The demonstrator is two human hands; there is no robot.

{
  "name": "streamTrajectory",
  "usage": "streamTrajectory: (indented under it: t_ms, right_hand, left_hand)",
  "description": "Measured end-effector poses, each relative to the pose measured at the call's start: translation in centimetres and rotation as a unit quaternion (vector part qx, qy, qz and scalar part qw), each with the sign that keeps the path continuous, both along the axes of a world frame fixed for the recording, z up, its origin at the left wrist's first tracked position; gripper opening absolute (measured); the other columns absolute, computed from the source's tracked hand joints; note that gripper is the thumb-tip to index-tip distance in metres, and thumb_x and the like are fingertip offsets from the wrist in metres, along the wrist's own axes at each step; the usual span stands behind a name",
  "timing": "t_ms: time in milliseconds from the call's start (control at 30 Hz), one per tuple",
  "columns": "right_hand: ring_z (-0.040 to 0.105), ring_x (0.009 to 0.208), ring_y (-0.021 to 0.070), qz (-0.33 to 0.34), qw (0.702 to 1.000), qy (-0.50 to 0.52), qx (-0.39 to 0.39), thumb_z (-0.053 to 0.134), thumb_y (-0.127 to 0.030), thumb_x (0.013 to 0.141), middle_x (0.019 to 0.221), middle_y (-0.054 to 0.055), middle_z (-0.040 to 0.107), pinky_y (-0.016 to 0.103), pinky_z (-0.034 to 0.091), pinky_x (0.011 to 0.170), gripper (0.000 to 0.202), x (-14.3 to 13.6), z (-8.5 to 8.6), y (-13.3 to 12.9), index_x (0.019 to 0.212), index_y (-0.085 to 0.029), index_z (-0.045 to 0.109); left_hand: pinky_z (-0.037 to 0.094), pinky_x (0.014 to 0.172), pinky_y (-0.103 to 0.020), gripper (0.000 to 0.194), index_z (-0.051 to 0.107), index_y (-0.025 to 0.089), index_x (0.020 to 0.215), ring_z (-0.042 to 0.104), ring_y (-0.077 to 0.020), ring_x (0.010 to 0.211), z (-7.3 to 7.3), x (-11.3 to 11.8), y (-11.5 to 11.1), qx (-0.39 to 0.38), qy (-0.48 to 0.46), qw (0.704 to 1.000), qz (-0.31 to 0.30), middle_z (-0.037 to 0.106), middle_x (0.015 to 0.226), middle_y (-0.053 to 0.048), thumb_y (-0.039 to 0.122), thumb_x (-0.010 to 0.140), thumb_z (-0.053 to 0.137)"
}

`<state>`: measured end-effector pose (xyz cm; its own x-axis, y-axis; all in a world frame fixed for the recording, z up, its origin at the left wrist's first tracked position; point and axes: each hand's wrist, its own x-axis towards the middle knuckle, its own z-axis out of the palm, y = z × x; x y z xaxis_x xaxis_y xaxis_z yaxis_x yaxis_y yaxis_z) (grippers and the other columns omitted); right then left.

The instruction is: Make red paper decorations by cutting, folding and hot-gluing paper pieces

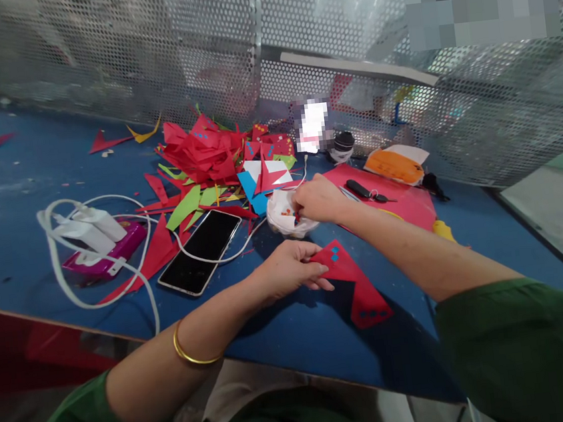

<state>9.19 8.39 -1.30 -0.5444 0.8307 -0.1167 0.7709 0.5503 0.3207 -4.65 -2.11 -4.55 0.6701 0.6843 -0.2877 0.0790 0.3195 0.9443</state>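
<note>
The fingers of your left hand (290,268) grasp a red piece (348,268) by its upper-left corner, thumb on top. That bent piece is over the tabletop (293,324), between the bowl and the near edge, with small blue diamonds at its upper end and a row of darker marks at its lower end, which points toward the near edge.

The fingers of your right hand (321,199) dip into a white-lined bowl (275,222), just beyond your left hand; you cannot tell whether they grip anything there. Small orange bits show inside it.

Left of the bowl, a dark-screened phone (200,253) lies with a white cable across it; farther toward the left edge, white adapters (97,229) sit on a purple block (129,244).

Beyond the phone, a pile of red pieces (199,152) spreads toward the far edge, green strips (185,207) beside it. Toward the right edge, a red sheet (411,197) carries keys (358,189), with an orange packet (395,167) near its far corner. A perforated metal screen (213,43) rises along the far edge.
</note>
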Motion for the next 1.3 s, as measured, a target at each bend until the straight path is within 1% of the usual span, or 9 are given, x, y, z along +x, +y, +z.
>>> streamTrajectory:
  t_ms: [200,367,533,700,800,933,1000,1133,1300]
  right_hand:
    - [0.066,0.089,0.0226,-0.007,1.000,0.000,0.000,0.049,-0.016,0.088,0.101,0.012,0.076,0.036,0.031,0.077,0.030,0.0,0.3,-0.3,0.098,-0.016,0.076]
    - [0.067,0.090,0.0221,-0.018,0.999,0.031,-0.010,0.051,-0.018,0.090,0.099,0.010,0.077,0.035,0.032,0.078,0.026,0.0,0.7,-0.4,0.099,-0.018,0.075]
    - [0.067,0.089,0.0208,-0.025,0.997,0.068,-0.021,0.054,-0.021,0.087,0.095,0.007,0.077,0.031,0.034,0.071,0.023,0.4,0.9,-0.2,0.099,-0.021,0.074]
    - [0.067,0.087,0.0190,-0.035,0.992,0.116,-0.030,0.056,-0.021,0.084,0.093,0.003,0.077,0.027,0.035,0.065,0.021,0.6,0.7,-0.1,0.097,-0.022,0.073]
    - [0.067,0.085,0.0177,-0.048,0.984,0.169,-0.039,0.057,-0.018,0.081,0.093,0.002,0.076,0.026,0.038,0.065,0.021,0.8,0.7,0.0,0.095,-0.021,0.072]
    - [0.068,0.085,0.0164,-0.059,0.955,0.282,-0.065,0.058,-0.011,0.077,0.092,0.003,0.077,0.025,0.042,0.069,0.033,1.1,0.7,-0.1,0.106,-0.019,0.071]
    - [0.068,0.083,0.0157,-0.059,0.943,0.318,-0.074,0.057,-0.011,0.077,0.091,0.002,0.077,0.025,0.044,0.071,0.033,1.2,0.8,-0.1,0.104,-0.019,0.073]
    - [0.065,0.073,0.0140,-0.069,0.934,0.341,-0.077,0.058,-0.013,0.078,0.083,0.000,0.076,0.025,0.041,0.066,0.023,1.3,1.1,-0.4,0.089,-0.020,0.077]
    - [0.064,0.071,0.0137,-0.074,0.940,0.326,-0.067,0.058,-0.012,0.078,0.080,0.000,0.075,0.025,0.039,0.063,0.024,1.3,1.2,-0.6,0.089,-0.021,0.077]
  left_hand:
    - [0.049,0.062,-0.020,0.008,0.068,0.013,0.084,0.073,-0.0142,0.069,-0.1,-0.1,0.1,0.004,-0.005,1.000,-0.007,0.072,0.074,-0.004,0.017,0.078,0.065]
    - [0.049,0.061,-0.020,0.005,0.067,0.014,0.082,0.072,-0.0135,0.067,-0.3,-0.1,0.2,0.003,-0.011,1.000,-0.007,0.071,0.071,-0.003,0.017,0.078,0.065]
    - [0.049,0.061,-0.020,0.004,0.067,0.014,0.081,0.072,-0.0128,0.067,-0.2,0.1,0.1,0.001,-0.011,1.000,-0.003,0.071,0.070,-0.003,0.014,0.080,0.063]
    - [0.049,0.061,-0.020,0.007,0.067,0.013,0.082,0.072,-0.0122,0.065,0.2,0.1,0.0,-0.002,0.005,1.000,0.003,0.070,0.069,-0.002,0.011,0.082,0.060]
    - [0.050,0.061,-0.020,0.007,0.066,0.013,0.081,0.071,-0.0121,0.065,0.3,0.1,0.0,-0.006,0.008,1.000,0.005,0.069,0.068,-0.001,0.010,0.082,0.060]
    - [0.049,0.060,-0.019,0.006,0.066,0.013,0.081,0.072,-0.0120,0.065,0.0,0.0,0.1,-0.003,0.003,1.000,-0.001,0.070,0.069,-0.002,0.011,0.081,0.060]
    - [0.049,0.059,-0.018,0.004,0.066,0.013,0.081,0.072,-0.0124,0.066,-0.1,0.0,0.2,0.003,-0.001,1.000,0.000,0.070,0.069,-0.002,0.013,0.080,0.062]
    - [0.049,0.060,-0.019,0.005,0.065,0.013,0.082,0.072,-0.0136,0.067,-0.3,0.0,0.2,0.007,0.000,1.000,0.005,0.071,0.071,-0.002,0.016,0.078,0.064]
    - [0.049,0.061,-0.020,0.004,0.065,0.013,0.083,0.072,-0.0130,0.068,-0.1,0.0,0.1,0.008,0.011,1.000,0.011,0.071,0.073,-0.003,0.014,0.081,0.061]
